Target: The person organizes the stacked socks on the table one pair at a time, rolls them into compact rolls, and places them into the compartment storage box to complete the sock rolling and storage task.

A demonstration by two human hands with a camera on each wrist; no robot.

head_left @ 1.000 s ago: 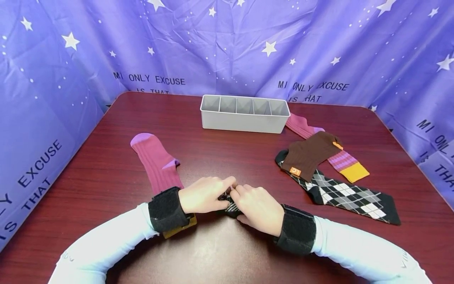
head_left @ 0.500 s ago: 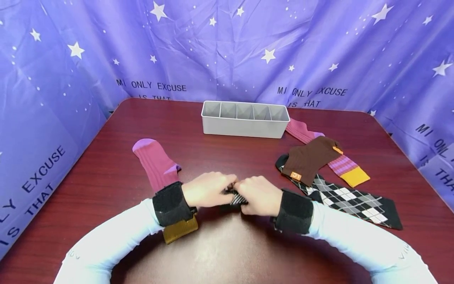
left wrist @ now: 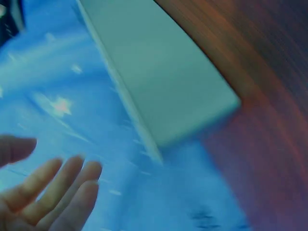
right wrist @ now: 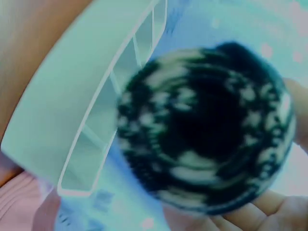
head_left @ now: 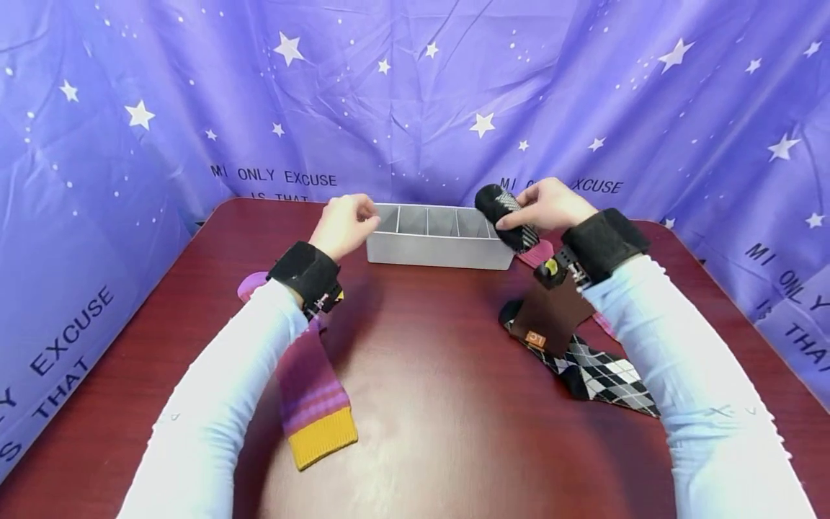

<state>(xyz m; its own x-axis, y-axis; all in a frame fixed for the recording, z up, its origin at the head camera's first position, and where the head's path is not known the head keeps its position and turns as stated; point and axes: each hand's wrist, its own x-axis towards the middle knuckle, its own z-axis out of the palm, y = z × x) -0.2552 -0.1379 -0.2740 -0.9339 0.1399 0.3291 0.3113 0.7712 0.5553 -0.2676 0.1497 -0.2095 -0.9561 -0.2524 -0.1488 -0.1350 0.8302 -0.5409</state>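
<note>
A rolled-up black sock [head_left: 494, 203] with a white pattern is pinched between the thumb and fingers of my right hand [head_left: 554, 207]. It hangs over the right end of a grey compartment box [head_left: 437, 251] and hides part of it. In the right wrist view, the roll's [right wrist: 207, 175] spiral end fills the middle, with the box [right wrist: 53, 106] to its left. My left hand [head_left: 342, 225] is by the box's left end, holding nothing. Its fingers [left wrist: 60, 185] are loosely bent in the left wrist view, apart from the box wall [left wrist: 159, 72].
A pink sock with a yellow cuff [head_left: 322, 436] lies at left, partly under the left arm. At right, a brown sock [head_left: 551, 317] overlaps an argyle sock [head_left: 612, 382] and another pink sock [head_left: 537, 254]. A purple star-printed curtain [head_left: 415, 101] stands behind the table.
Both hands have separated and moved forward from the table's middle to the box. The right hand has carried the rolled sock to the box's right end; the left has let go of it.
</note>
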